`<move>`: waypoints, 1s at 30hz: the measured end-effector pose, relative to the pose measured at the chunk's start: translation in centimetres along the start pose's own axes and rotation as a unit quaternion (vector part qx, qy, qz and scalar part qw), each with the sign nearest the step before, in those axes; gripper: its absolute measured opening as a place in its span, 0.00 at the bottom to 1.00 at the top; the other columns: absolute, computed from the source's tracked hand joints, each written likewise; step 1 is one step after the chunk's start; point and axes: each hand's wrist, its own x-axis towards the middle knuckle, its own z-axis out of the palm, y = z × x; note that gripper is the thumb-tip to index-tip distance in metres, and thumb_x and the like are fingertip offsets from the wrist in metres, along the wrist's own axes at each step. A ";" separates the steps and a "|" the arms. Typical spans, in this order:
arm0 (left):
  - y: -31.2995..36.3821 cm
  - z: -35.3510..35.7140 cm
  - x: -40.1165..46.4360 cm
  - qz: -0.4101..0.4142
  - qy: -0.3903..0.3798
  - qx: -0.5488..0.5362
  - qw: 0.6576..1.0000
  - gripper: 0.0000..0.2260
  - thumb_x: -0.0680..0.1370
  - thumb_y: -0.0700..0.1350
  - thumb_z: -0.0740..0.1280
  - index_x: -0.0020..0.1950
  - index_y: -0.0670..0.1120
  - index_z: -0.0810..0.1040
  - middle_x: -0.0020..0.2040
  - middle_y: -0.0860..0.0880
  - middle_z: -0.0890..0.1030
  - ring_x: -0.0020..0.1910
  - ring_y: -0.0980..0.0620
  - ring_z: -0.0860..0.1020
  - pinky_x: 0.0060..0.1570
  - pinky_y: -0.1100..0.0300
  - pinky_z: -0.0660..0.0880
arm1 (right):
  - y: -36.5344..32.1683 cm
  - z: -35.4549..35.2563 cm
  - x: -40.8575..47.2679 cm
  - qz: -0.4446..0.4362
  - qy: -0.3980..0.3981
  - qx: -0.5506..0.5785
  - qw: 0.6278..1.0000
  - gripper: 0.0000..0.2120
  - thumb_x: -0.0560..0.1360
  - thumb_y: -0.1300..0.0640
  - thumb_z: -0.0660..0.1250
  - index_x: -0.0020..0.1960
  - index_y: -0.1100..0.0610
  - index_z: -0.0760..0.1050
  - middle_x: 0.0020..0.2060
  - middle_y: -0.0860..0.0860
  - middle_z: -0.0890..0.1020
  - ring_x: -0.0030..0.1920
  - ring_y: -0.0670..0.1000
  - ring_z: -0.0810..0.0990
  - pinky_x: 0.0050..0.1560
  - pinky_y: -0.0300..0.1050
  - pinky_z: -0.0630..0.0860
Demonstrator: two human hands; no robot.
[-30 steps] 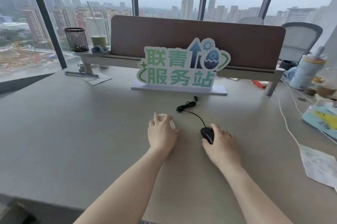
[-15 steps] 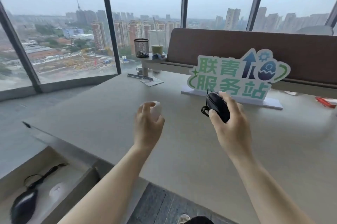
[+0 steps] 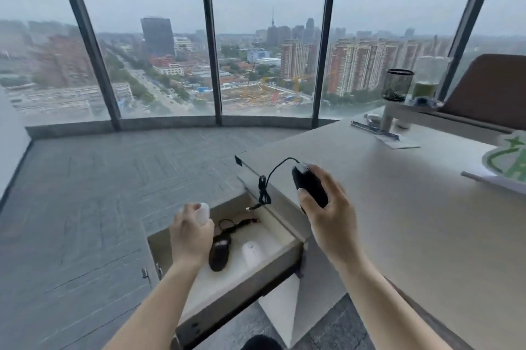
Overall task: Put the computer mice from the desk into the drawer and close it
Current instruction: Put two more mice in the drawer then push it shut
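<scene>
Item 1: white mouse [image 3: 202, 212]. Small, smooth shell, cordless as far as can be seen. Held in the left hand [image 3: 190, 235], fingers curled round its body, above the near left part of the open drawer [image 3: 280, 258]. Likely light and rigid; the glossy shell looks slippery, so a hold across both flanks suits it best.

Item 2: black mouse [image 3: 310, 188]. Wired. Clasped in the right hand [image 3: 331, 217], thumb on one flank and fingers wrapped behind, raised over the desk [image 3: 412, 221] at its left edge, just beside the drawer. Its cable [image 3: 267, 181] loops out from the nose, is bundled midway, and hangs with the plug dangling over the drawer's far end. Body judged light and stiff; the cable is limp and may snag on the drawer wall or lie across the rim when the drawer shuts. Take hold by the body, not the cord.

Item 3: drawer, pulled out from the desk's left end. Contents: a second black mouse [image 3: 219, 254] with cord, and a second white mouse [image 3: 252, 254], lying side by side on the floor of the drawer, apart.

Status: both held mice not yet set down; drawer not yet closed.
</scene>
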 end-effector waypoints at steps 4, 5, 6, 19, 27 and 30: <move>-5.6 1.0 1.5 -0.051 -0.075 0.087 0.992 0.13 0.73 0.44 0.56 0.53 0.45 0.75 0.56 0.42 0.77 0.56 0.39 0.73 0.55 0.47 0.68 | 2.9 7.7 -0.3 0.070 -0.110 -0.001 0.991 0.23 0.77 0.51 0.67 0.71 0.40 0.68 0.62 0.43 0.75 0.57 0.34 0.72 0.57 0.30 0.64; -6.9 1.6 1.9 -0.069 -0.095 0.107 0.987 0.15 0.73 0.44 0.56 0.57 0.45 0.74 0.59 0.42 0.76 0.57 0.40 0.72 0.56 0.48 0.67 | 3.7 9.4 -0.3 0.092 -0.131 -0.011 0.987 0.24 0.77 0.51 0.66 0.72 0.40 0.67 0.62 0.46 0.75 0.57 0.38 0.72 0.58 0.34 0.64; -8.1 2.3 2.2 -0.078 -0.110 0.128 0.983 0.17 0.72 0.45 0.56 0.59 0.46 0.73 0.60 0.42 0.76 0.58 0.40 0.72 0.55 0.48 0.66 | 4.5 11.0 -0.3 0.113 -0.151 -0.028 0.982 0.24 0.78 0.51 0.66 0.72 0.41 0.66 0.62 0.49 0.74 0.56 0.42 0.73 0.59 0.37 0.64; -13.9 7.5 3.5 -0.148 -0.236 0.272 0.921 0.18 0.77 0.41 0.60 0.67 0.46 0.65 0.67 0.42 0.65 0.64 0.38 0.67 0.61 0.48 0.68 | 12.8 25.2 -1.6 0.259 -0.374 -0.338 0.824 0.30 0.72 0.57 0.60 0.73 0.52 0.57 0.65 0.61 0.71 0.61 0.62 0.74 0.55 0.53 0.76; -14.7 8.6 3.4 -0.164 -0.288 0.273 0.903 0.25 0.73 0.43 0.69 0.68 0.45 0.65 0.68 0.42 0.63 0.66 0.38 0.65 0.61 0.51 0.70 | 14.8 26.3 -1.7 0.252 -0.403 -0.393 0.788 0.31 0.72 0.52 0.69 0.71 0.54 0.60 0.62 0.59 0.76 0.59 0.59 0.78 0.51 0.51 0.77; -14.1 8.2 3.3 -0.167 -0.280 0.259 0.909 0.23 0.74 0.46 0.68 0.66 0.44 0.66 0.68 0.41 0.65 0.67 0.37 0.66 0.61 0.50 0.69 | 14.4 25.6 -1.7 0.237 -0.389 -0.393 0.799 0.30 0.73 0.45 0.69 0.69 0.54 0.62 0.64 0.58 0.74 0.62 0.60 0.75 0.55 0.54 0.76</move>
